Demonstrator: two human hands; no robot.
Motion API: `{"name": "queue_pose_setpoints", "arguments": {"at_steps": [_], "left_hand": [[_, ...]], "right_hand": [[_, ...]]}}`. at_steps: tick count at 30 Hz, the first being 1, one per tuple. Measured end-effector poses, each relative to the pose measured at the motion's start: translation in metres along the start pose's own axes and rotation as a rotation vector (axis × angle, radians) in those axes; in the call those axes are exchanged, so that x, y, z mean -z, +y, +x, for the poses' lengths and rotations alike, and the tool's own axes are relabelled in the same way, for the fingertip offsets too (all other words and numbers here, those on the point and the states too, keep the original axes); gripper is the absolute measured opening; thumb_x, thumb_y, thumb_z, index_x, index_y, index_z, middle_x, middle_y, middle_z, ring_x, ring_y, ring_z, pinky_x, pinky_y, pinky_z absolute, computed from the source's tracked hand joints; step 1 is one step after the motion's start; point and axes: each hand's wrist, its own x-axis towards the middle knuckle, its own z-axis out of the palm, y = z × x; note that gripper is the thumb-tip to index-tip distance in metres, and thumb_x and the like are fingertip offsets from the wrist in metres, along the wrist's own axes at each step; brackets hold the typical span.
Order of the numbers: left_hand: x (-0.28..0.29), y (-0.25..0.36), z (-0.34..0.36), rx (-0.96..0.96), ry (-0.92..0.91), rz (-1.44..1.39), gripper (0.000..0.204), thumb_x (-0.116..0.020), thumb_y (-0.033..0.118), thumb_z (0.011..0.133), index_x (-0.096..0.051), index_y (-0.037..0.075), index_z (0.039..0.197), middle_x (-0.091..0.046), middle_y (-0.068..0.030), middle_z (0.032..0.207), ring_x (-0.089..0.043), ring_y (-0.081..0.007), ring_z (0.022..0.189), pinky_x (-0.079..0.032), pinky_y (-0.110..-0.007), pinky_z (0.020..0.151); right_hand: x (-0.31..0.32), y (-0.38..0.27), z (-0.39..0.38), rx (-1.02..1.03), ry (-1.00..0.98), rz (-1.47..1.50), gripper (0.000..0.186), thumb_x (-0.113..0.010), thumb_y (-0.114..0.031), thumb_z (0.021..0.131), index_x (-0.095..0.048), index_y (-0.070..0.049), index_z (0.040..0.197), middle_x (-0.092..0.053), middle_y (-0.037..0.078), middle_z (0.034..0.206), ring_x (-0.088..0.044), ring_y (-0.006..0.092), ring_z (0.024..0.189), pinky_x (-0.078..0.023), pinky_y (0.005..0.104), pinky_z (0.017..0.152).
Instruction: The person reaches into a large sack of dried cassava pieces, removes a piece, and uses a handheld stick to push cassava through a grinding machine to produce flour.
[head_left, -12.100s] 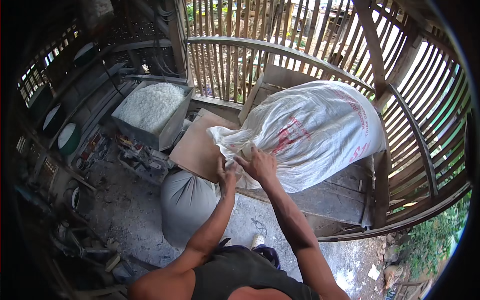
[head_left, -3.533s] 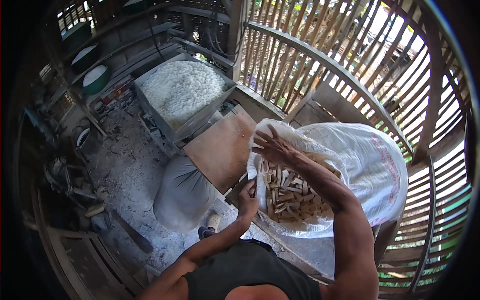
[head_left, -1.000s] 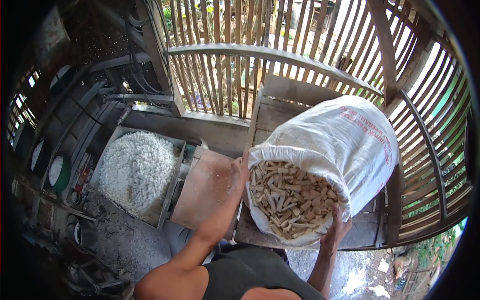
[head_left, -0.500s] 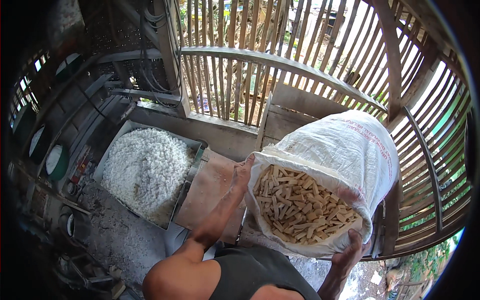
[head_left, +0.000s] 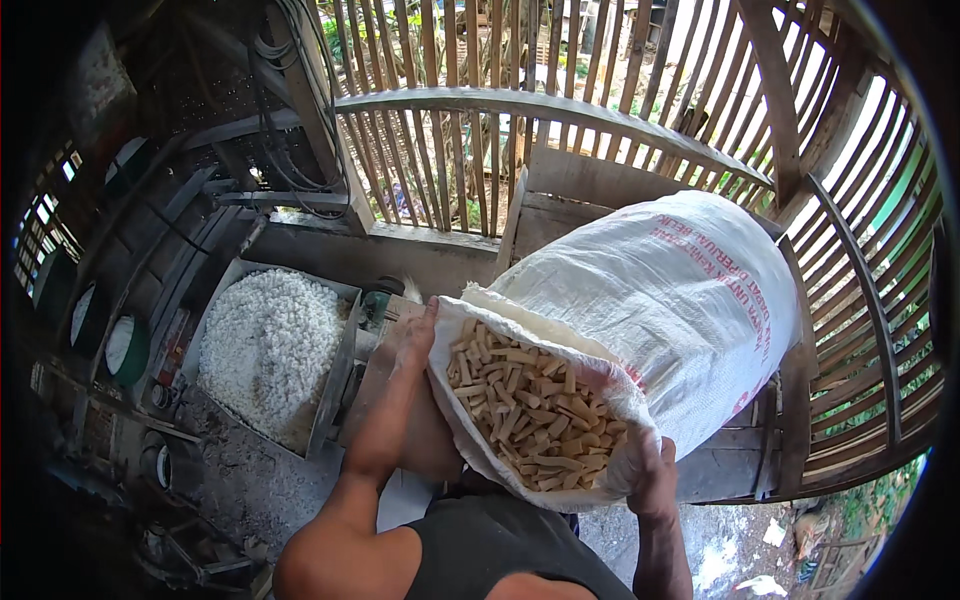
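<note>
Our right hand (head_left: 652, 468) grips the near lower rim of the one white woven sack (head_left: 680, 300), fingers closed on the fabric. Our left hand (head_left: 425, 325) clasps the rim's far left edge. The sack's mouth shows many pale cut sticks (head_left: 525, 405), too many to count. The sack lies tilted on the wooden worktop (head_left: 560, 215). Since half a second ago its mouth has swung left. One metal tray (head_left: 335, 375) of white shreds sits beyond, left.

Woven plastic sack (head_left: 680, 290), rough wooden slats (head_left: 470, 150)
</note>
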Motion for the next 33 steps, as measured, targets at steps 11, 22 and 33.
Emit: {"name": "queue_pose_setpoints", "arguments": {"at_steps": [11, 22, 33], "left_hand": [[-0.047, 0.126, -0.129, -1.392, -0.399, 0.123, 0.028, -0.067, 0.029, 0.087, -0.067, 0.007, 0.105, -0.068, -0.0129, 0.107, -0.064, -0.0301, 0.102, -0.047, -0.04, 0.091], [-0.08, 0.212, -0.085, -0.841, -0.888, 0.246, 0.02, -0.063, 0.021, 0.088, -0.071, 0.006, 0.098, -0.072, -0.011, 0.089, -0.067, -0.024, 0.086, -0.051, -0.037, 0.08], [-0.069, 0.171, -0.114, -1.391, 0.041, -0.047, 0.032, -0.072, 0.031, 0.085, -0.067, 0.005, 0.104, -0.067, -0.011, 0.093, -0.065, -0.0221, 0.091, -0.053, -0.037, 0.085]], "right_hand": [[0.005, 0.014, 0.016, -0.178, 0.094, 0.618, 0.05, -0.057, -0.039, 0.096, -0.058, 0.005, 0.12, -0.066, 0.014, 0.105, -0.065, 0.0228, 0.085, -0.053, 0.0356, 0.077], [-0.055, -0.022, 0.022, 1.003, 0.587, -1.478, 0.055, -0.069, -0.036, 0.087, -0.056, 0.001, 0.125, -0.058, 0.019, 0.119, -0.058, 0.0335, 0.105, -0.049, 0.0408, 0.083], [-0.012, -0.074, 0.141, 0.556, 0.019, -0.904, 0.043, -0.041, -0.028, 0.097, -0.066, 0.0, 0.077, -0.063, 0.009, 0.061, -0.052, 0.0195, 0.046, -0.042, 0.0343, 0.047]]}}
